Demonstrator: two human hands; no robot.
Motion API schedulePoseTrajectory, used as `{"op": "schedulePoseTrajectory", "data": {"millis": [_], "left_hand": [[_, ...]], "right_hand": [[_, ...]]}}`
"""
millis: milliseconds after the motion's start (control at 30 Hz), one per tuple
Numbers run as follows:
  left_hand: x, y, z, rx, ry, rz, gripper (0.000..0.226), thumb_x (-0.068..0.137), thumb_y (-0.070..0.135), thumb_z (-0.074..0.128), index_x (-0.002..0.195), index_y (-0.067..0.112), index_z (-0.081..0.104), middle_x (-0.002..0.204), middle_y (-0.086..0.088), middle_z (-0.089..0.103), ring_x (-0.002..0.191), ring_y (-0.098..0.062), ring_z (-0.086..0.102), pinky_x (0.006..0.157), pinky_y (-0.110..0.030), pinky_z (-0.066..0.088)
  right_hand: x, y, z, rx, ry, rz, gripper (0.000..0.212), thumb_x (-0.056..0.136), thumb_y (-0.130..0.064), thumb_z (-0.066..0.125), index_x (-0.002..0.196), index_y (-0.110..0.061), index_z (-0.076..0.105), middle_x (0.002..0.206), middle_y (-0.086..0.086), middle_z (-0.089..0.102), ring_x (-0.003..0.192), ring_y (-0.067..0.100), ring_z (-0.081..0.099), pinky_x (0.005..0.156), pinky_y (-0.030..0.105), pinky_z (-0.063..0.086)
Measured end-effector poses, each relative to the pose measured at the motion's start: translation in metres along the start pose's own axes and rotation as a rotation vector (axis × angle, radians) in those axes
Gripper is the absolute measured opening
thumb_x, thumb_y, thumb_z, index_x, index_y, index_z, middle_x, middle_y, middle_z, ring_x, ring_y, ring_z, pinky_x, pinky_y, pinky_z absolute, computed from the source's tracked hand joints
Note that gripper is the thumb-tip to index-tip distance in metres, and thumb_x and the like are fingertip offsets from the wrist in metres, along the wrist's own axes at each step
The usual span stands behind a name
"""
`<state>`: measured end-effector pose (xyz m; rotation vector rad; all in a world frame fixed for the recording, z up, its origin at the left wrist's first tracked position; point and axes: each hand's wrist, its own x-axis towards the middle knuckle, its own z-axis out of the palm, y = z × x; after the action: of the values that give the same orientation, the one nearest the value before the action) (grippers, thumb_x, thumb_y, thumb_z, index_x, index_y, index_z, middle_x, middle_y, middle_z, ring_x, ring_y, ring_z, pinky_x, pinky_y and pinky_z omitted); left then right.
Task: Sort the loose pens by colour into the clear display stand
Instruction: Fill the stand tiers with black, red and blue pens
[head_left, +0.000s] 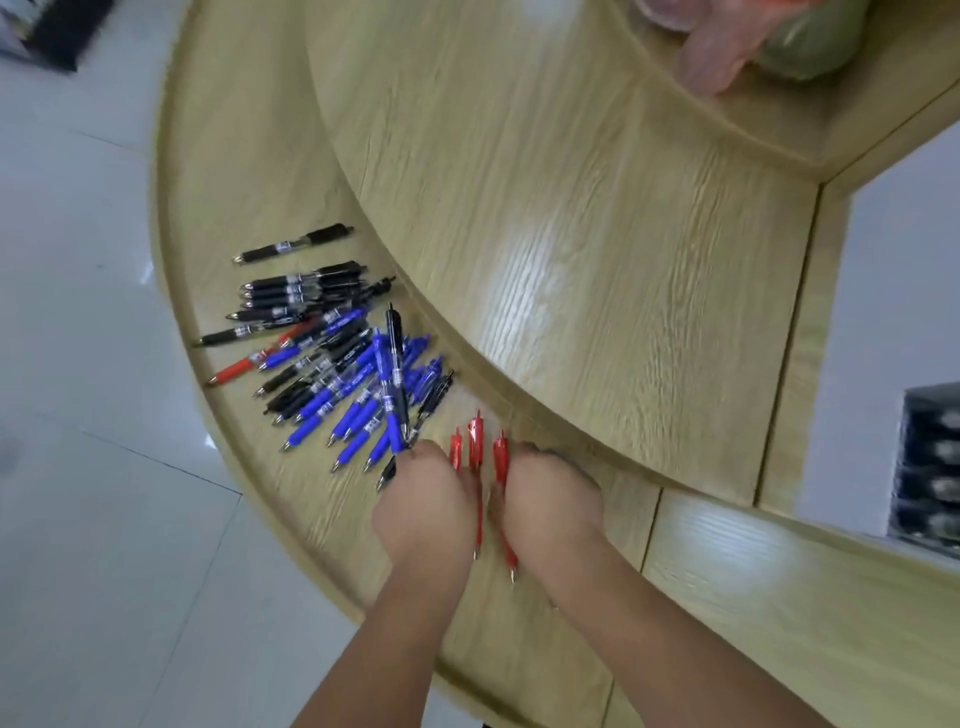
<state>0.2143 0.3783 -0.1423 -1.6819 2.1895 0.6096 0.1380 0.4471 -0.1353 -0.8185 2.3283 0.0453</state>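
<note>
A loose pile of blue pens (363, 400) and black pens (296, 291) lies on the lower curved wooden shelf (234, 171), with one red pen (244, 366) among them. My left hand (423, 499) and my right hand (550, 499) are side by side at the shelf's near edge. Both are closed around a small bunch of red pens (475, 441) whose ends stick out between them. A blue pen (392, 384) also rises from my left hand's fingers. The clear display stand is not in view.
A raised wooden tier (571, 208) curves behind the pens. A pink plastic bag (727, 47) sits on the top level. A dark rack of stock (930, 462) stands at the right edge. White floor tiles (78, 364) lie to the left.
</note>
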Motion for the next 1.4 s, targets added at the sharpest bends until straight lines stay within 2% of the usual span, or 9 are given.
{"op": "schedulePoseTrajectory", "data": {"millis": [200, 333, 433, 567, 700, 767, 900, 1067, 1400], "left_hand": [[-0.014, 0.003, -0.038, -0.190, -0.040, -0.039, 0.019, 0.090, 0.035, 0.055, 0.075, 0.023, 0.056, 0.067, 0.007, 0.062, 0.066, -0.020, 0.062, 0.058, -0.028, 0.045], [-0.065, 0.020, -0.096, -0.370, -0.018, 0.117, 0.019, 0.090, 0.033, 0.068, 0.076, 0.037, 0.055, 0.075, 0.022, 0.061, 0.065, -0.006, 0.059, 0.060, -0.028, 0.046], [-0.110, 0.045, -0.138, -0.533, -0.011, 0.229, 0.019, 0.082, 0.023, 0.079, 0.074, 0.035, 0.066, 0.063, 0.021, 0.064, 0.049, -0.005, 0.056, 0.054, -0.018, 0.046], [-0.168, 0.099, -0.188, -0.629, -0.008, 0.364, 0.021, 0.077, 0.020, 0.082, 0.069, 0.037, 0.072, 0.051, 0.018, 0.062, 0.055, -0.005, 0.057, 0.058, -0.009, 0.042], [-0.219, 0.161, -0.226, -0.736, 0.031, 0.483, 0.023, 0.074, 0.024, 0.083, 0.073, 0.044, 0.072, 0.055, -0.002, 0.066, 0.051, -0.011, 0.060, 0.059, -0.024, 0.045], [-0.240, 0.189, -0.236, -0.808, 0.066, 0.535, 0.023, 0.072, 0.026, 0.084, 0.073, 0.045, 0.072, 0.053, -0.007, 0.064, 0.049, -0.015, 0.061, 0.056, -0.019, 0.044], [-0.264, 0.234, -0.233, -0.884, 0.143, 0.681, 0.019, 0.058, 0.052, 0.079, 0.075, 0.045, 0.074, 0.050, 0.010, 0.055, 0.045, -0.008, 0.050, 0.052, -0.017, 0.040], [-0.273, 0.268, -0.204, -0.887, 0.147, 0.681, 0.048, 0.069, 0.009, 0.087, 0.068, 0.055, 0.073, 0.057, 0.021, 0.059, 0.052, 0.002, 0.051, 0.057, -0.009, 0.040], [-0.276, 0.279, -0.162, -0.804, 0.351, 0.623, 0.046, 0.066, 0.014, 0.091, 0.077, 0.054, 0.070, 0.066, 0.026, 0.060, 0.060, 0.008, 0.055, 0.060, -0.004, 0.041]], "right_hand": [[-0.026, 0.015, -0.036, 0.181, -0.051, -0.002, 0.020, 0.089, -0.042, 0.053, 0.080, -0.025, 0.048, 0.068, -0.009, 0.047, 0.067, 0.015, 0.051, 0.056, 0.025, 0.037], [-0.082, 0.044, -0.084, 0.298, 0.009, -0.103, 0.023, 0.089, -0.050, 0.049, 0.090, -0.027, 0.052, 0.080, -0.006, 0.063, 0.075, 0.016, 0.063, 0.059, 0.028, 0.041], [-0.132, 0.081, -0.128, 0.481, 0.048, -0.144, 0.028, 0.075, -0.063, 0.043, 0.096, -0.045, 0.051, 0.092, -0.021, 0.066, 0.071, 0.008, 0.061, 0.065, 0.020, 0.046], [-0.195, 0.139, -0.192, 0.679, 0.170, -0.140, 0.019, 0.076, -0.044, 0.067, 0.091, -0.055, 0.059, 0.088, -0.035, 0.063, 0.066, 0.004, 0.061, 0.064, 0.011, 0.045], [-0.241, 0.194, -0.246, 0.774, 0.355, -0.116, 0.026, 0.070, -0.039, 0.077, 0.082, -0.057, 0.062, 0.051, -0.016, 0.057, 0.050, 0.004, 0.055, 0.057, 0.013, 0.044], [-0.251, 0.220, -0.269, 0.858, 0.488, -0.104, 0.029, 0.067, -0.032, 0.083, 0.077, -0.053, 0.066, 0.043, -0.012, 0.051, 0.042, 0.003, 0.046, 0.050, 0.011, 0.039], [-0.245, 0.261, -0.305, 1.030, 0.655, -0.114, 0.029, 0.074, -0.007, 0.081, 0.076, -0.035, 0.073, 0.057, -0.006, 0.062, 0.043, 0.000, 0.043, 0.047, 0.010, 0.035], [-0.212, 0.274, -0.322, 1.056, 0.667, -0.138, 0.017, 0.083, -0.017, 0.074, 0.084, -0.033, 0.071, 0.078, -0.018, 0.071, 0.062, 0.003, 0.060, 0.056, 0.013, 0.042], [-0.181, 0.268, -0.319, 0.962, 0.714, -0.205, 0.013, 0.085, -0.024, 0.073, 0.089, -0.036, 0.068, 0.082, -0.020, 0.070, 0.067, 0.008, 0.061, 0.057, 0.019, 0.045]]}}
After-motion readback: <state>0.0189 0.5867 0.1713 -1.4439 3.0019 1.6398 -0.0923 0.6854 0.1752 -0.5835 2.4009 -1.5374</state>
